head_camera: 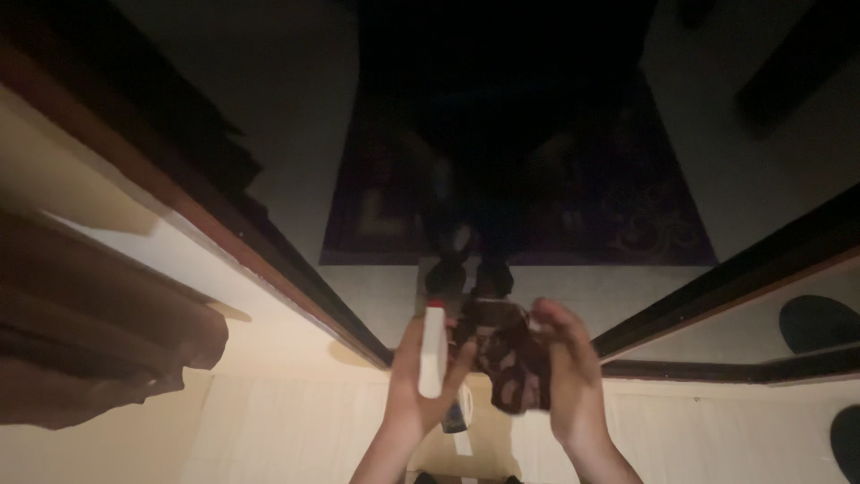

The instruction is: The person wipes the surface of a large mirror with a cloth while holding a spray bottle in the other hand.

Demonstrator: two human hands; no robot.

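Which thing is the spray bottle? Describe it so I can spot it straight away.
Find the dark glass pane, then drop to the two raised hands below it. The left hand grips a slim white spray bottle, red-topped, unlike the dark patterned cloth in the right hand.

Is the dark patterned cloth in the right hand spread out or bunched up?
Bunched up. The dark patterned cloth hangs crumpled in the right hand, beside the white spray bottle held by the left hand.

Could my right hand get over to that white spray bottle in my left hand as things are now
Probably not freely. The right hand is already bunched around a dark patterned cloth, so its fingers are occupied. The white spray bottle is close beside it in the left hand, with nothing between them but the cloth.
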